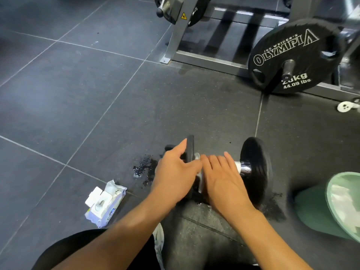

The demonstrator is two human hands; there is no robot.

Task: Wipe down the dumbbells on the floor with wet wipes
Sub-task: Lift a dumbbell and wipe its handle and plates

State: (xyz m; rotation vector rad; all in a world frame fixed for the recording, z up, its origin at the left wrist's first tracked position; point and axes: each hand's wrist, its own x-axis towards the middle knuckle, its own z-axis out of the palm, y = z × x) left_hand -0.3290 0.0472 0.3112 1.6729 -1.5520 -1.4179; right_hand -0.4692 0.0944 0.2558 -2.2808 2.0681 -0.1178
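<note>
A dumbbell (253, 168) with black plates and a chrome handle lies on the dark rubber floor in the lower middle of the head view. My left hand (173, 178) holds its left plate, fingers on the outer face and thumb on the inner side. My right hand (220, 180) lies flat over the handle with straight fingers and presses a white wet wipe (238, 165) onto it. Most of the wipe is hidden under the palm; only its edges show. An open pack of wet wipes (103, 203) lies on the floor to the left of my left forearm.
A wet patch (144, 170) darkens the floor left of the dumbbell. A big black 20 kg weight plate (292, 57) hangs on a grey rack (175, 36) at the back right. A green container (331, 207) stands close on the right.
</note>
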